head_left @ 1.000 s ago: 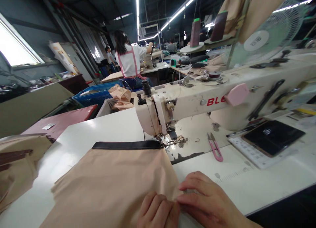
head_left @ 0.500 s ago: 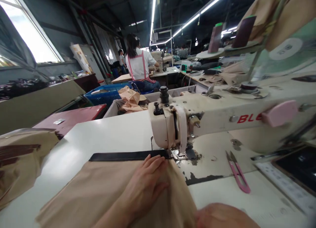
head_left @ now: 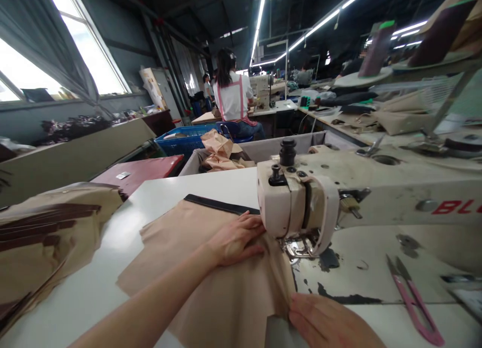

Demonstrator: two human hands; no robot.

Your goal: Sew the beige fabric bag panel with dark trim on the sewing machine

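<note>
A beige fabric piece (head_left: 196,242) with a dark band (head_left: 222,204) along its far edge lies at the sewing machine (head_left: 293,202). My left hand (head_left: 237,240) rests flat on the cloth just left of the machine head, fingers stretched toward the band. At the near right edge of the fabric, my right hand (head_left: 327,318) has its fingers closed on the folded cloth; the fingertips are partly hidden. The metal presser foot (head_left: 299,250) is right of the fabric's gathered edge. The band's right end is hidden behind my left hand and the machine head.
Pink-handled thread snips (head_left: 416,300) lie on the machine bed at right. A stack of beige and brown pieces (head_left: 56,232) is at left. Beyond the table are a grey bin (head_left: 259,149) with crumpled fabric, a blue basket (head_left: 184,137) and a seated co-worker (head_left: 233,94).
The fabric has turned, its band now slanting from far left toward the machine, and its edge has shifted left from the presser foot. Both hands moved with it. My view has swung left.
</note>
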